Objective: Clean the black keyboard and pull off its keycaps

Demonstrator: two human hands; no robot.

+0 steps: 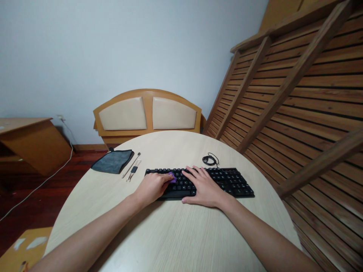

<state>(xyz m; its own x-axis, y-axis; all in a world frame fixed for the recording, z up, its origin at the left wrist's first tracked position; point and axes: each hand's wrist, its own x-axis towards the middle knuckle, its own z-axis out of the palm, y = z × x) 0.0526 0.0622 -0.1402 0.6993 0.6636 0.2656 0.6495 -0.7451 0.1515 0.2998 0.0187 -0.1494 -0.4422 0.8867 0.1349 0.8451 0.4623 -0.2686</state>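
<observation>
A black plastic keyboard (208,182) is laid on the pale round wood-grain tabletop (170,230), its long axis running left to right and tilted slightly nearer at the right end. A small soft purple lump (172,177) is pinched in the curled fingers of the left hand (153,187) and pressed onto the left keys, while the right hand (202,187) is rested flat on the keys, fingers spread. A folded grey cloth (113,161) and thin metal tools (132,169) are seen far left (a coiled cable (210,159) lies beyond the keyboard).

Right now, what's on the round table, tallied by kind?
Keyboard: 1
Purple lump under the left hand's fingers: 1
Grey cloth: 1
Thin metal tools: 2
Coiled black cable: 1
Total: 6
</observation>
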